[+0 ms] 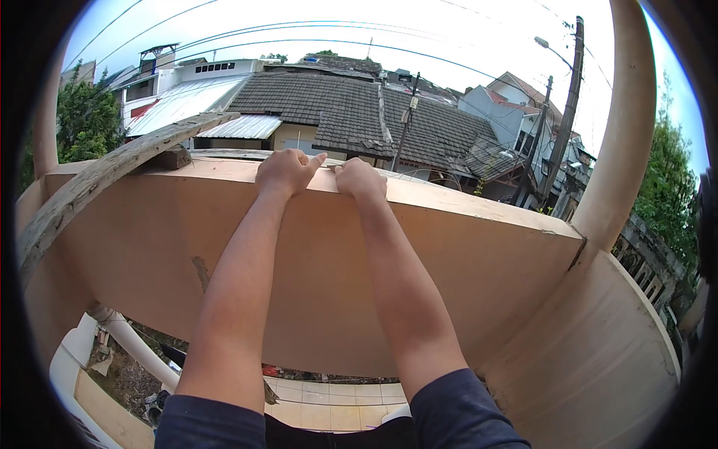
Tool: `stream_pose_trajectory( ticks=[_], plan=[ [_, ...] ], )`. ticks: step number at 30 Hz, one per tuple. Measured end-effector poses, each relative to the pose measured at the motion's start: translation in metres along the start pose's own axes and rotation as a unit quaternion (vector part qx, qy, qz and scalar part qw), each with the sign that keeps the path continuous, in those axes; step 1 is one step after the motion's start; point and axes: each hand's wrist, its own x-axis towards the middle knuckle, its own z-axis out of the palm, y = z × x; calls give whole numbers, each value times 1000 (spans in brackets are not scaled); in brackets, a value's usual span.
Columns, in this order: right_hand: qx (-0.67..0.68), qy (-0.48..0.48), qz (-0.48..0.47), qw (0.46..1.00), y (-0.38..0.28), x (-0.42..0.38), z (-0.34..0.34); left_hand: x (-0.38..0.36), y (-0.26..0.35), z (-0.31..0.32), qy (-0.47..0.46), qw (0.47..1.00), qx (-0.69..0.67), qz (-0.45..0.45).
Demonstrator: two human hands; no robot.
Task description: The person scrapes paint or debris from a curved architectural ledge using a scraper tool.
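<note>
On the head camera I have a smooth, peach-painted wall [321,269] directly under both hands, its flat top edge running away to either side of them. Left of the left hand [286,172], a long, grey, rough-grained plank [149,147] slants over that edge, with a squat wooden block [173,158] beneath it. Far to the right of the right hand [360,180] rises a smooth, round column [621,120]. Beyond the hands lies a ridged, dark tiled roof [299,97].

The fingertips are hidden from me behind the knuckles. A small greyish thing [330,167] between the hands, by the right thumb, is too small to make out. The lens rim cuts off the plank's near end, and the arms cover part of the wall.

Both arms reach forward, nearly straight. The hands rest close together but apart on the edge, fingers curled, left thumb pointing towards the right hand; I cannot tell whether either grasps anything.
</note>
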Motion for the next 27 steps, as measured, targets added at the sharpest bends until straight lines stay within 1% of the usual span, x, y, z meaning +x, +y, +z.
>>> stream_pose_trajectory(
  ticks=[1, 2, 4, 5, 7, 9, 11, 12, 14, 15, 17, 18, 20, 21, 24, 25, 26, 27],
  plan=[
    [-29, 15, 18, 999, 0, 2, 2, 0, 0, -2, -9, 1000, 4, -1],
    [-26, 16, 18, 999, 3, 4, 2, -1, 0, -2, -9, 1000, 6, 0],
    [38, -62, -88, 994, 10, 4, -2, -1, 0, -1, -2, 1000, 2, 1],
    [39, -61, -88, 994, 13, 5, -4, 0, 0, 1, -1, 1000, 3, 3],
    [88, -116, -164, 976, 14, 3, -9, 0, -3, 3, 22, 1000, -6, 16],
    [88, -127, -163, 974, 12, 9, -5, -1, -2, 2, 19, 1000, -5, 10],
    [45, -74, -60, 994, 9, 14, 3, -2, 1, -1, 16, 1000, -5, 5],
    [45, -75, -60, 994, 8, 13, 4, -2, 2, -3, 2, 1000, 3, 0],
    [-22, 2, 6, 1000, 6, 11, 7, -2, 2, -3, -13, 1000, 12, -6],
    [-22, 2, 5, 1000, 6, 10, 7, -2, 1, -2, -7, 1000, 10, -5],
    [45, -50, -26, 997, 9, 10, 4, -1, 0, 0, -2, 1000, 7, -5],
    [45, -50, -25, 997, 14, 16, 7, -1, -1, 1, 1, 1000, 3, 0],
    [75, -95, -145, 982, 20, 28, 13, 1, -1, 1, 3, 1000, -3, 5],
    [74, -96, -145, 982, 18, 24, 9, 0, -1, 2, 10, 1000, -4, 4],
    [74, -105, -116, 985, 13, 15, 4, -2, 0, -1, 7, 1000, -5, -1],
    [17, -45, -51, 998, 10, 15, 8, -3, 2, -2, -2, 1000, -4, -5],
    [-40, 16, 14, 999, 8, 15, 10, -4, 3, -3, -2, 1000, -5, -5],
    [-40, 16, 14, 999, 7, 15, 9, -4, 4, -5, -6, 1000, -2, -9]
  ],
)
